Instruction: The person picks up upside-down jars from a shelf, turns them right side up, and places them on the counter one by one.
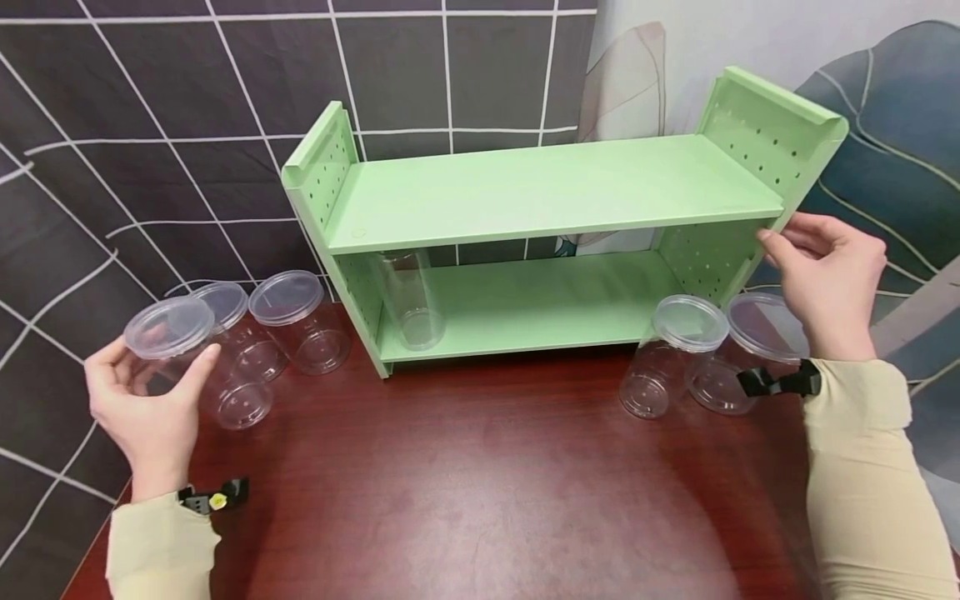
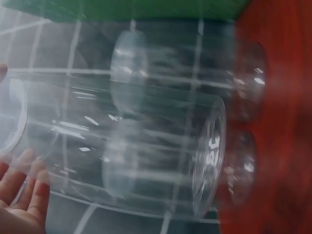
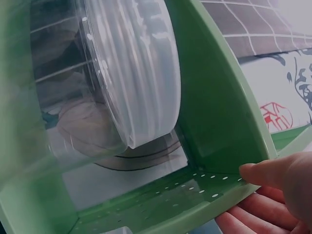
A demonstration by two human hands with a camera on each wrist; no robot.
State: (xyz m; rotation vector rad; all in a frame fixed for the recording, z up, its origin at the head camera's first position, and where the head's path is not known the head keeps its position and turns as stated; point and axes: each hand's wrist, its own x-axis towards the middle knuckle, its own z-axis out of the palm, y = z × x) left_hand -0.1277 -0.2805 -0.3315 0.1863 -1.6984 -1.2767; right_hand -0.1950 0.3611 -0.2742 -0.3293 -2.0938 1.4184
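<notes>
A clear plastic jar with a translucent lid (image 1: 168,327) is gripped near its top by my left hand (image 1: 142,408), thumb on one side and fingers on the other. Whether its base touches the table cannot be told. Its body (image 2: 141,146) lies across the left wrist view. Two more lidded jars, one (image 1: 222,303) behind it and one (image 1: 288,298) closer to the shelf, stand beside it. My right hand (image 1: 836,275) pinches the right side panel of a green two-tier shelf (image 1: 555,192), thumb at the front edge, as the right wrist view also shows.
A tall clear jar (image 1: 411,308) stands on the shelf's lower tier at the left. Two lidded jars, a narrower one (image 1: 686,323) and a wider one (image 1: 763,325), stand before its right end. Dark gridded cloth (image 1: 225,100) backs the reddish-brown table (image 1: 480,492).
</notes>
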